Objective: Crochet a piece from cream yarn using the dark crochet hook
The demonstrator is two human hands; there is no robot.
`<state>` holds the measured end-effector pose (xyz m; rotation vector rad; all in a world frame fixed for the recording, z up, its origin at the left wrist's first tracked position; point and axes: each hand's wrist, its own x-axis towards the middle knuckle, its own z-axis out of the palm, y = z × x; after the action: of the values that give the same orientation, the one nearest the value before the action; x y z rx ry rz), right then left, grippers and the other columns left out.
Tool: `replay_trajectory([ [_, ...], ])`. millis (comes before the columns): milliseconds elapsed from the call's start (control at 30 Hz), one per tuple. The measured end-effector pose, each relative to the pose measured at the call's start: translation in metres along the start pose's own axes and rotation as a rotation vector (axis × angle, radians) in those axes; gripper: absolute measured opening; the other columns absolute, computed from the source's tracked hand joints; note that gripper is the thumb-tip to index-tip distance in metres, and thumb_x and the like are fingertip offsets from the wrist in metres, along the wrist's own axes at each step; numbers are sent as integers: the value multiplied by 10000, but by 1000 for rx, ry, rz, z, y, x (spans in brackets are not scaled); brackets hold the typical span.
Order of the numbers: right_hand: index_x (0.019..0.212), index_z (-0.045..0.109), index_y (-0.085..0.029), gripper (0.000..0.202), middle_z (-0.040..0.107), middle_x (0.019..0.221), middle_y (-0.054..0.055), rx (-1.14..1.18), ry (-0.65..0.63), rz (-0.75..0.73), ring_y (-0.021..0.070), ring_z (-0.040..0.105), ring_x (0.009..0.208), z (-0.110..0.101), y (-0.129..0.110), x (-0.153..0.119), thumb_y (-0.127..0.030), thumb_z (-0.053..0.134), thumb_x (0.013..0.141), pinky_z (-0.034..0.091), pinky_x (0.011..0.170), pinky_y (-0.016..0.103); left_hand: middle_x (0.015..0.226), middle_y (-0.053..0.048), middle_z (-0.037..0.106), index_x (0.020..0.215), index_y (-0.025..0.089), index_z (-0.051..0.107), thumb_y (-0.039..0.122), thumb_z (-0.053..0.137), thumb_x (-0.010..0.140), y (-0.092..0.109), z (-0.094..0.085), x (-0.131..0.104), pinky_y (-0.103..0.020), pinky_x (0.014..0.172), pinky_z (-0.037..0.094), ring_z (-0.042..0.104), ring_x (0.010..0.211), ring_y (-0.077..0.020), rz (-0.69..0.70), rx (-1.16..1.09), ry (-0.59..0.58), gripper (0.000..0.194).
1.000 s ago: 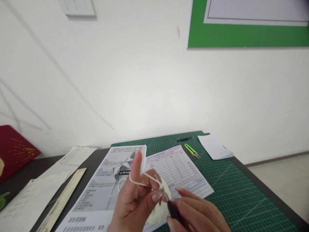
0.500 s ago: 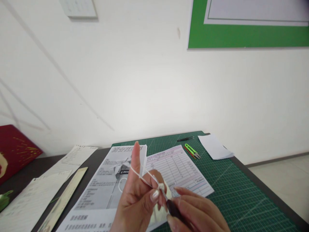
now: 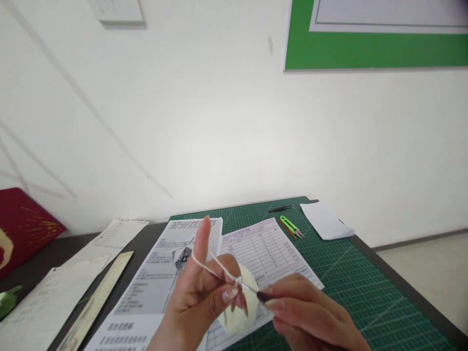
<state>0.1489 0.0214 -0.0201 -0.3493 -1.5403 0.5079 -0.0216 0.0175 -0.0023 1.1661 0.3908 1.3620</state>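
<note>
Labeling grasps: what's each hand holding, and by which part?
Right hand: crochet hook, by its dark handle. Left hand: white yarn, pinched where it meets the hook, looped around one raised finger.

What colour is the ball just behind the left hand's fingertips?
The ball is pale cream; the head view shows it best.

On the table before you, the ruler lies at left, the cutting mat at right, and on this mat the scissors rest between the chart sheet and another paper, beyond your right hand.
</note>
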Motion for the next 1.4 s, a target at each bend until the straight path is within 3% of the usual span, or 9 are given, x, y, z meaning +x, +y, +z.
replay_trajectory([
  [167, 1002, 722, -251, 170, 730, 764, 64, 195, 82, 177, 191, 659, 646, 0, 2, 6, -209, 637, 861, 547, 537, 302, 776, 22, 618, 1431, 513, 237, 190, 584, 894, 2, -3, 1, -202, 596, 431, 586, 677, -103, -61, -55, -63, 716],
  [500, 924, 725, -227, 119, 667, 721, 41, 448, 121, 353, 168, 623, 647, -9, 5, 9, -229, 617, 873, 516, 568, 294, 761, 20, 642, 1418, 442, 345, 158, 636, 851, 6, -5, 3, -172, 565, 429, 562, 629, -87, -186, -190, -48, 698],
  [667, 880, 733, -207, 104, 680, 708, 36, 526, 158, 447, 152, 636, 648, -10, 7, 9, -248, 639, 867, 521, 589, 272, 727, 21, 641, 1415, 439, 357, 166, 640, 850, 3, -6, 5, -172, 565, 420, 542, 613, -84, -186, -184, -58, 688],
  [900, 723, 733, -160, 121, 687, 557, 9, 777, 281, 765, 96, 634, 466, -4, 9, 18, -270, 745, 773, 532, 476, 174, 737, 25, 638, 1396, 429, 402, 162, 639, 852, 3, -5, 6, -189, 585, 433, 580, 626, -87, -167, -105, -41, 651],
  [1067, 721, 735, -129, 132, 690, 502, 8, 892, 330, 955, 81, 620, 397, 0, 15, 21, -250, 787, 728, 540, 426, 144, 749, 30, 651, 1371, 463, 422, 169, 642, 856, -3, -4, 7, -213, 625, 453, 606, 654, -97, -82, -10, -8, 632],
  [1400, 762, 751, -124, 156, 724, 559, 30, 906, 343, 974, 75, 646, 435, 7, 16, 17, -262, 806, 712, 540, 456, 122, 770, 39, 642, 1335, 473, 468, 198, 635, 864, -21, 8, 7, -219, 684, 471, 603, 701, -98, -20, 22, 84, 571],
])
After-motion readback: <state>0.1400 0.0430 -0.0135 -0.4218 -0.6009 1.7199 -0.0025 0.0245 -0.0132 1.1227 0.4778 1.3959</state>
